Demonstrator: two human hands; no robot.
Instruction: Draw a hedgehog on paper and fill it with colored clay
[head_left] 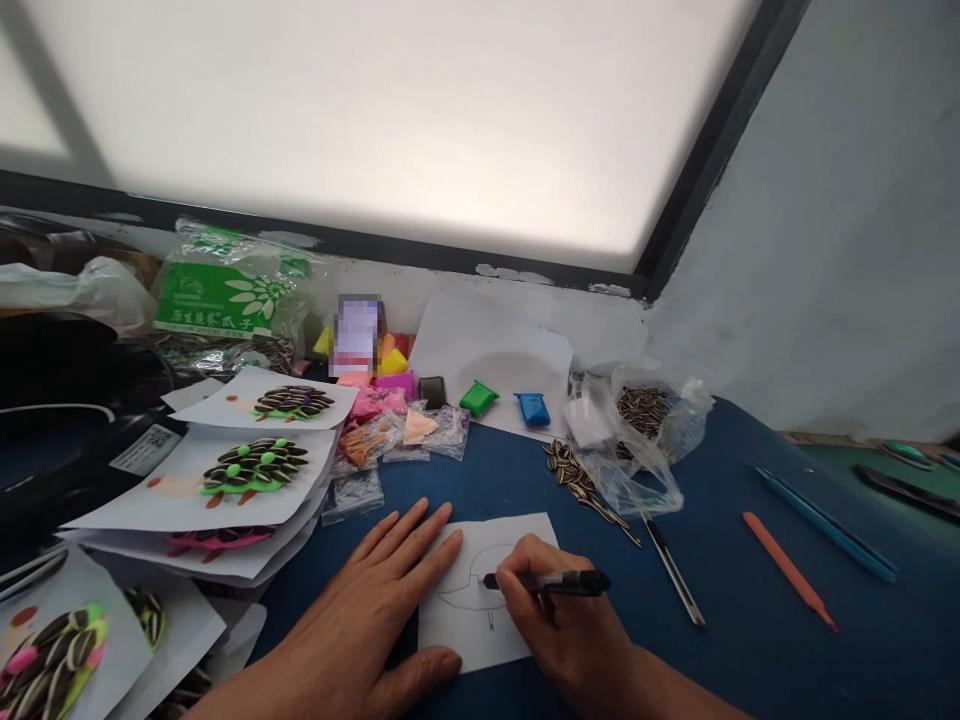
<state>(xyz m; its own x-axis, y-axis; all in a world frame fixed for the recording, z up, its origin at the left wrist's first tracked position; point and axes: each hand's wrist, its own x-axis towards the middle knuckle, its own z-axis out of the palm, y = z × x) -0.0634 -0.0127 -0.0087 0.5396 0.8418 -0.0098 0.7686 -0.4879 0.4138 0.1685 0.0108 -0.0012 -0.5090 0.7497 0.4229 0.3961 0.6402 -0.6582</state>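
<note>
1. Plainly, in the head view the left hand (375, 610) lies spread palm-down, its index finger and thumb over the left edge of the white sheet (469, 625); the right hand (562, 630) pinches the black pen (589, 583) between thumb and fingers

2. The white sheet, with a thin outline drawn on it, lies on the dark blue surface (787, 665) between and under the hands; it looks light, limp and easily creased, likely to slide unless pressed flat at a margin

3. The black pen, its tip at the outline, should be light, stiff and smooth, best taken low on the barrel

4. Beyond the right hand, a clear plastic bag (691, 405) holds striped seeds (641, 412), with loose seeds (574, 472) just beside it; it looks soft and slippery

5. Well beyond the left hand, a green-printed bag (217, 298) shows seeds at its bottom; nearer, small clear packets (365, 442) hold orange and pink pieces that look soft
</note>
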